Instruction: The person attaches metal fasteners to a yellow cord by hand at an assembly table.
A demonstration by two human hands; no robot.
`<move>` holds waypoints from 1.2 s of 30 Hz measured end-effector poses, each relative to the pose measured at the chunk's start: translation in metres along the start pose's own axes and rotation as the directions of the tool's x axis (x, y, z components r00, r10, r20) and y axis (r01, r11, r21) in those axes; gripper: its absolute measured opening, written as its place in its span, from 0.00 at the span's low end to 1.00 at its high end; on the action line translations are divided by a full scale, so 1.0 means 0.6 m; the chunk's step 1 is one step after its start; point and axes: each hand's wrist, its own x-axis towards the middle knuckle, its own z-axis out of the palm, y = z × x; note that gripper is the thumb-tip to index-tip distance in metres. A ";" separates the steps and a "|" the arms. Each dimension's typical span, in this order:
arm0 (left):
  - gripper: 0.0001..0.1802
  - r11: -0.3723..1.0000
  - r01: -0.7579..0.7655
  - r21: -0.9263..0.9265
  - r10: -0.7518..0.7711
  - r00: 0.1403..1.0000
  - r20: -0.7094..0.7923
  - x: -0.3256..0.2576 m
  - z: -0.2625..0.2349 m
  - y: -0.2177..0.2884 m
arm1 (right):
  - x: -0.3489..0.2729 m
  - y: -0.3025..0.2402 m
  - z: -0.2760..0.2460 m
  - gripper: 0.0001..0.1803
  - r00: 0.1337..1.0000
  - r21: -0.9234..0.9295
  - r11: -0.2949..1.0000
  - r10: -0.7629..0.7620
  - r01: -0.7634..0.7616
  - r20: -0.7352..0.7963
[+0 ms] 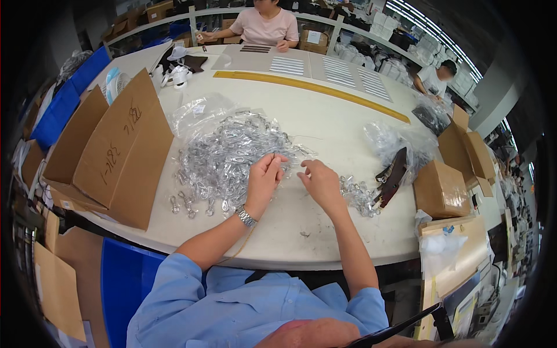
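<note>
Head | both hands (293,180) pinch over shiny metal clasps (223,159)

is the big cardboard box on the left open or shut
Open: the cardboard box lies on the table with flaps spread, beside the pile of metal clips.

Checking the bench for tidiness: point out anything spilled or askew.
The metal clips spill loose from their clear bag over the table, some strayed near the front edge. Nothing looks damaged.
</note>
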 end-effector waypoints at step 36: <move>0.13 0.813 -0.349 0.467 0.326 0.936 0.131 0.016 -0.011 0.005 | -0.018 -0.005 0.005 0.04 0.935 0.746 0.569 0.276 -0.346 0.223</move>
